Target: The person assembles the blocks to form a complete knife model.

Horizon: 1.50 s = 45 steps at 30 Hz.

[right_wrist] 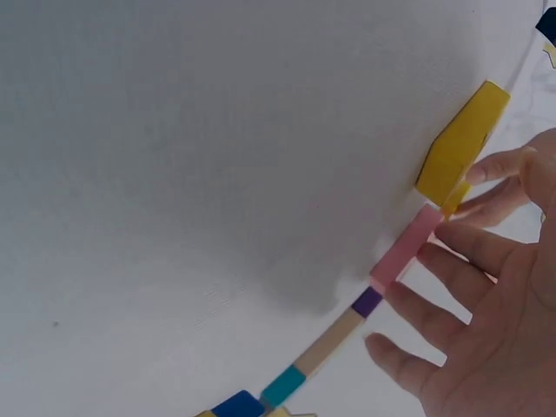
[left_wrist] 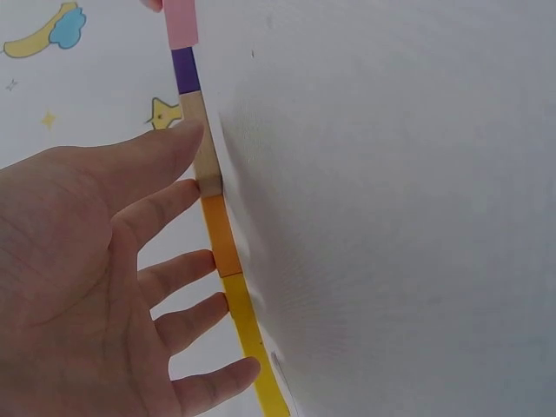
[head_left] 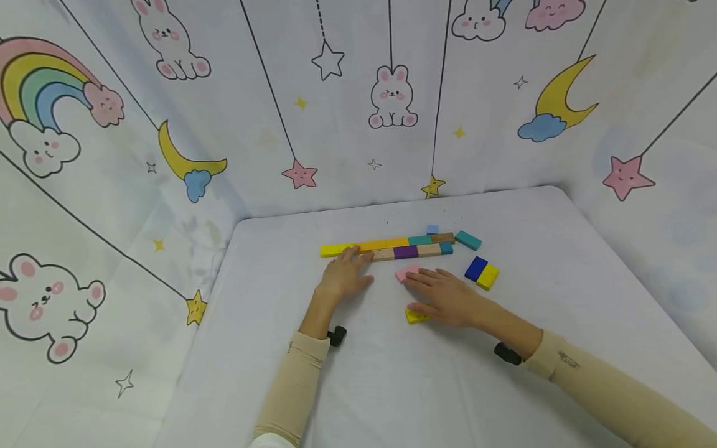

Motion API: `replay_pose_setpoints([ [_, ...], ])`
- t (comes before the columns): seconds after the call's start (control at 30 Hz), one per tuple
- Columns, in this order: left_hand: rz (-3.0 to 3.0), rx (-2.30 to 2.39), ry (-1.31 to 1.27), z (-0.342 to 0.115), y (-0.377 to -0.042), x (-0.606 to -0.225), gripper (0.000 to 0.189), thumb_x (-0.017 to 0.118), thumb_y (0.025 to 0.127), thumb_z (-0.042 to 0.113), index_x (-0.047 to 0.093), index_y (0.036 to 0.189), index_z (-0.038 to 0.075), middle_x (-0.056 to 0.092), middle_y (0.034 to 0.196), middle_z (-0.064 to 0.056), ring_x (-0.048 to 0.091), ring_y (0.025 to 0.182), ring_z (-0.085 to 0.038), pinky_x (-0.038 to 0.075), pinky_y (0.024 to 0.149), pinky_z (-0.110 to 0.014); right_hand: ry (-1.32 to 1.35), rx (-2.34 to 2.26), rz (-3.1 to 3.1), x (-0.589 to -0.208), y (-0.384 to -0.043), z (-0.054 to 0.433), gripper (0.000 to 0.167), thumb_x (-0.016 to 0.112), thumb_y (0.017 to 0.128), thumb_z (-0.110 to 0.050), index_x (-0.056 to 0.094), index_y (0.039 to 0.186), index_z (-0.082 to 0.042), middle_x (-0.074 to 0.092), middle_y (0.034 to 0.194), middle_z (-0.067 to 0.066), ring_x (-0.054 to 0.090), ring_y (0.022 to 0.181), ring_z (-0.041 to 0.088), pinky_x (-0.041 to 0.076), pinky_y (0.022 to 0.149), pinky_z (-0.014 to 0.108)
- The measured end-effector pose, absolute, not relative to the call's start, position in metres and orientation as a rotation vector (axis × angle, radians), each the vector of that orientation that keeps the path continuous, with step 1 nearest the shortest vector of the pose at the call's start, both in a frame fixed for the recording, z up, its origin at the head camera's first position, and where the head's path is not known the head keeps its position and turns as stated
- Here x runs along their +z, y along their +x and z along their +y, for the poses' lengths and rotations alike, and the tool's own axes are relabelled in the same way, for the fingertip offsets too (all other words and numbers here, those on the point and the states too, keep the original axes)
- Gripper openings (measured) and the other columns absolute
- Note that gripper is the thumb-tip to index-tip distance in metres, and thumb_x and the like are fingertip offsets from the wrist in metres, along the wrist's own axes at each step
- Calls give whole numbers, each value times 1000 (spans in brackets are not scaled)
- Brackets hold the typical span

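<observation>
So on the far left we've got a backdrop [head_left: 224,93] covered in bunnies, moons and stars, and then the white tabletop [head_left: 252,280] starts.

First up in the back row is a yellow strip [head_left: 332,251]. Our left hand [head_left: 343,277] sits right by it, palm down, grip apart: fingers spread, fingertips along the yellow and orange pieces, nothing pinched. The orange run [head_left: 394,243] carries on from there, then a teal piece [head_left: 420,240] and a brown one [head_left: 442,238] finish that row.

Just in front, the shorter row goes tan block [head_left: 383,254], purple block [head_left: 406,252], second tan [head_left: 429,250], blue end [head_left: 446,248]. A light blue bit [head_left: 432,229] pokes out behind the back row.

Nearer us is the pink block [head_left: 407,272], apart from the rows, with our right hand's [head_left: 448,298] fingertips touching it. That grip is apart too, fingers loosely stretched, not clamped on anything. Its thumb overlaps a near yellow block [head_left: 417,317]; we can't tell if they touch.

Past that, a loose teal [head_left: 468,240] lies at an angle beyond the brown end, and a navy block [head_left: 476,269] touches a bright yellow one [head_left: 488,276].
</observation>
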<state>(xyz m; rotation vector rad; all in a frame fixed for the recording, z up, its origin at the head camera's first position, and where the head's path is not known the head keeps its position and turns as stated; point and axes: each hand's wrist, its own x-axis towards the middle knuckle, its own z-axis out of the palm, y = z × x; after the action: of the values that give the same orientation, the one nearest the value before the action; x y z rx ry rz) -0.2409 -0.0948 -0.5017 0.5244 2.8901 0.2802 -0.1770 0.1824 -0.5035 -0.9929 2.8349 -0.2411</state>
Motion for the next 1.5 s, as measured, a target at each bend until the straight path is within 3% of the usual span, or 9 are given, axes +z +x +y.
replay_pose_setpoints([
  [1.03,2889,274,514,-95,-241,-502,63,60,105,47,40,162,32,26,171,-9,23,158,-32,34,120,-62,-953,-194,2826,-494,-190,147,64,49,107,-57,50,157,-17,52,157,9,43,148,37,24,121,69],
  [1.5,2883,275,511,-95,-240,-497,64,61,104,46,40,162,30,26,171,-10,23,158,-33,35,118,-63,-867,-148,2814,-490,-195,125,68,46,106,-62,47,159,-19,44,163,4,40,150,36,20,122,71],
])
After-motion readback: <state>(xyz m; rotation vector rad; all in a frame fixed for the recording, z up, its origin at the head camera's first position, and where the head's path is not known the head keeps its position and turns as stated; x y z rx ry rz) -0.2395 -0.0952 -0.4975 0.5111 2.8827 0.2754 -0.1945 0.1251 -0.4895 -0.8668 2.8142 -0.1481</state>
